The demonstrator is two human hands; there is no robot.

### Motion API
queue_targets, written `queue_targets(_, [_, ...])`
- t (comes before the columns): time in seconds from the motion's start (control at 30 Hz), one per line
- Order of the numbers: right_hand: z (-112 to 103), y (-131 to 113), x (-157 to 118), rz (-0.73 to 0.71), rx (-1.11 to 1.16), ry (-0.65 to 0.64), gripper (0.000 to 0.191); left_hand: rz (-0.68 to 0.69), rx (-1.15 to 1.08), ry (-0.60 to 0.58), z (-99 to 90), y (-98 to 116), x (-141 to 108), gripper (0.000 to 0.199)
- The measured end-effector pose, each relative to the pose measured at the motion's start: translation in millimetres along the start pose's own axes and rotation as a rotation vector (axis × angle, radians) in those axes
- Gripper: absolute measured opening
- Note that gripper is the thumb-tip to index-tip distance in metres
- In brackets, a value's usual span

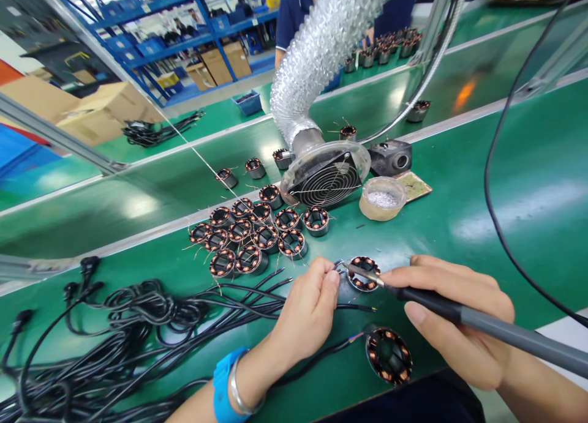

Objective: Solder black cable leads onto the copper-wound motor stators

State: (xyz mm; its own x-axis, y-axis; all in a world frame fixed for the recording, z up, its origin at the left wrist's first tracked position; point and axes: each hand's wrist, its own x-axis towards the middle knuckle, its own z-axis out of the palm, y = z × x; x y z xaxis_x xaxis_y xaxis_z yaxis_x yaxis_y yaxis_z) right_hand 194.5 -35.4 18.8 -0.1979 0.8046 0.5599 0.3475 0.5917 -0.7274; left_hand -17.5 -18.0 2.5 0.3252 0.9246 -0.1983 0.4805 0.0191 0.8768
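My right hand (454, 313) is closed on a soldering iron (441, 305), whose metal tip points left over the near side of a copper-wound stator (364, 273). The tip meets thin wire ends beside that stator. My left hand (309, 306) pinches those thin wires between thumb and fingertips, just left of the tip. Another stator (389, 355) lies nearer to me, with a black cable (321, 355) running to it from under my left wrist. A blue band and a silver bangle are on that wrist.
Several stators (248, 259) stand grouped at centre-left, behind a tangle of black cables (124, 331). A fume duct with a fan grille (328, 181), a round solder tub (382, 199) and a black holder (390, 158) stand behind. A person in dark blue (294, 16) is across the conveyor.
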Motion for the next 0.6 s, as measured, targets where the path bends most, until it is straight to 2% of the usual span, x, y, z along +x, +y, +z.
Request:
queue_targets(0.37, [-2.7, -4.0, 5.3, -0.017, -0.053, -0.016, 0.025, 0.008, -0.015, 0.001, 1.1, -0.2, -0.7, 0.032])
queue_targets(0.6, [3.1, 0.7, 5.4, -0.041, -0.067, 0.056, 0.03, 0.015, -0.017, -0.005, 1.0, -1.4, -0.5, 0.032])
